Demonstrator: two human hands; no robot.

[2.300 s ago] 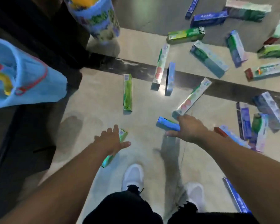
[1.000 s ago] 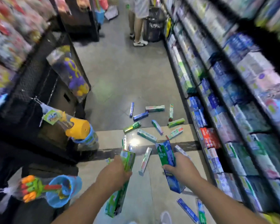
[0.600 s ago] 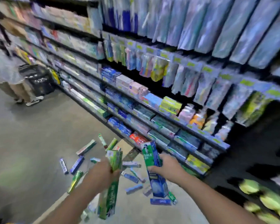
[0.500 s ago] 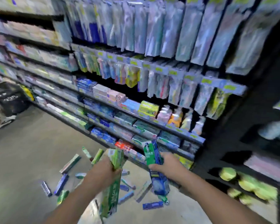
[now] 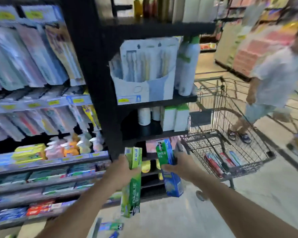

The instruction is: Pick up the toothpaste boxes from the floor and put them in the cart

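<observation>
Now left hand (image 5: 118, 172) grips a green box (image 5: 132, 182) around its upper half, long axis near upright, lower end hanging free. Right hand (image 5: 180, 166) grips a blue-green box (image 5: 167, 167) the same way, mid-length, tilted slightly. Both are held out front at about the same height, well apart from each other. Judged: a mid-body grip on long light cartons keeps them steady while walking and leaves an end free to drop in. Cart (image 5: 230, 170) stands ahead to the right, beside the black shelf end (image 5: 101, 93); a few boxes (image 5: 220, 160) already lie flat on its wire floor near the front edge. More boxes lie on the floor (image 5: 162, 220) at the bottom edge of view, blurred. A bystander (image 5: 273, 79) walks past behind the cart.

Versus half a second ago: view has swung right, from the toothbrush shelves to the shelf end and cart; the scattered floor boxes have mostly left view; grips unchanged.
</observation>
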